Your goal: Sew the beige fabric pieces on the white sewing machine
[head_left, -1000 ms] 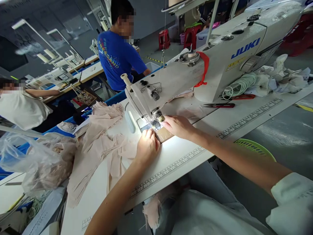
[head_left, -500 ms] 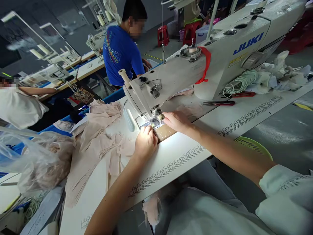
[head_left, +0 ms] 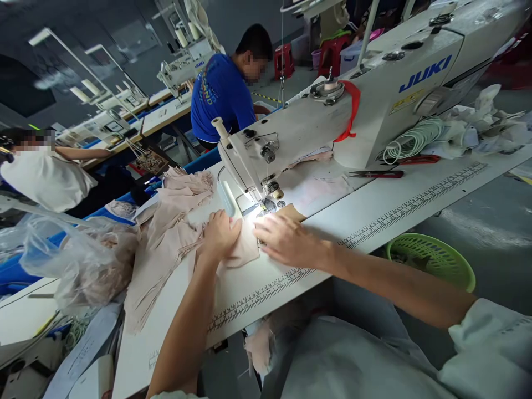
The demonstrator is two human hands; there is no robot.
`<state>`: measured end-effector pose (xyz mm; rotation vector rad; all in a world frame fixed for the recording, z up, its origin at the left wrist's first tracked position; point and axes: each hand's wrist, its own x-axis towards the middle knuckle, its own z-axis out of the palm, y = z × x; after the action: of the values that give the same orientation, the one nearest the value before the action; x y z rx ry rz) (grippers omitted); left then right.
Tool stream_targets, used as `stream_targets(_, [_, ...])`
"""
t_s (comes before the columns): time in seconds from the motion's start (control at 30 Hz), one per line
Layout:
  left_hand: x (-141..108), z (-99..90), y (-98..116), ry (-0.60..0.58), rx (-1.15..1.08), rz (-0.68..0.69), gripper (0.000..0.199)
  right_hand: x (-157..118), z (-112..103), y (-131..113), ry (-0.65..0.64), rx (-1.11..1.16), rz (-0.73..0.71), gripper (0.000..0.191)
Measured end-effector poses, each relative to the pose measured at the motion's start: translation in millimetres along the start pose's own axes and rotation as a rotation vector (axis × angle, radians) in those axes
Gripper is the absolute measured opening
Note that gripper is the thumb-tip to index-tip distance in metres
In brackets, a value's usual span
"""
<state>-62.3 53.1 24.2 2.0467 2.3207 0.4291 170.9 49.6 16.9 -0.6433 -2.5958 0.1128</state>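
Observation:
My left hand (head_left: 222, 235) has its fingers bent over a pale pink fabric piece (head_left: 248, 252) on the table and grips it. Beside it, just in front of the needle area, is my right hand (head_left: 286, 238); its fingertips meet the right edge of that fabric and are slightly smeared by motion. A brown flat panel (head_left: 296, 211) shows behind the right hand, partly covered by it. Over both hands stands the sewing machine (head_left: 299, 127), its lamp lighting the spot. More pale pink fabric pieces (head_left: 166, 233) lie in a loose pile left of my left hand.
Thread snips (head_left: 376, 174) and a coil of pale cord (head_left: 413, 138) lie by the machine's base. A plastic bag (head_left: 91, 266) stands left, a green basket (head_left: 440, 255) below the table's right side. A co-worker in blue (head_left: 222, 97) sits beyond; another person (head_left: 50, 172) is farther left.
My left hand has moved left and now has a pale pink fabric piece under its fingers. My right hand has come down from the needle area toward the front. The view has shifted slightly.

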Motion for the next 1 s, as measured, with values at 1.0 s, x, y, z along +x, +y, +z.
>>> stream_targets(1.0, [-272,99.7,-90,-0.781,-0.490,-0.335,0.030,-194,153,-32,-0.212,0.868,0.826,0.033])
